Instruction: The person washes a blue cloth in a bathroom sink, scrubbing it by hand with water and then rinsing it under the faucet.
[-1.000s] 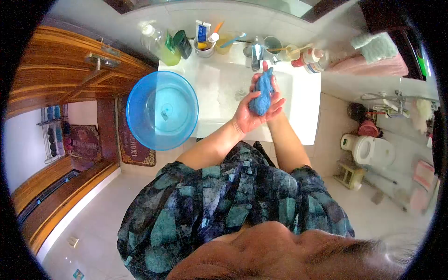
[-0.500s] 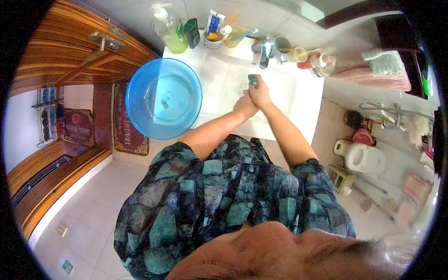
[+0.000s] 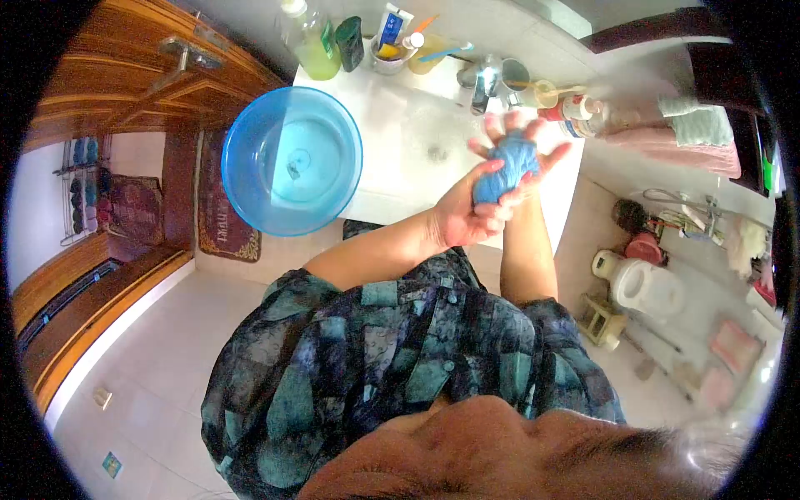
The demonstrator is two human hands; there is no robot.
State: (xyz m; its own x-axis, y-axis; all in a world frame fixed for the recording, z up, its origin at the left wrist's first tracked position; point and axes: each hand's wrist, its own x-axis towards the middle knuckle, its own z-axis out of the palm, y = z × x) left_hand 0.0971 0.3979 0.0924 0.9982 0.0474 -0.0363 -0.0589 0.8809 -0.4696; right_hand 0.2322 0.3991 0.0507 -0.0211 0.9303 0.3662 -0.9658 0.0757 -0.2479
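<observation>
A bunched blue cloth lies on the palm of my right hand, over the right part of the white washbasin. The fingers of this hand are spread and slightly blurred, pointing toward the tap. My left hand comes in from the left, its thumb pressed along the cloth and its fingers curled around the lower end. To the left, a blue plastic basin holds clear water, with a small dark shape in it that I cannot make out.
A metal tap stands behind the washbasin. Along the back are a green liquid pump bottle, a dark container, a cup with toothpaste and other bottles. A wooden door is at left, a toilet at right.
My hands have moved right and come apart from a tight clasp. The fingers of my right hand have spread, and the blue cloth now shows largely uncovered. The view has shifted slightly.
</observation>
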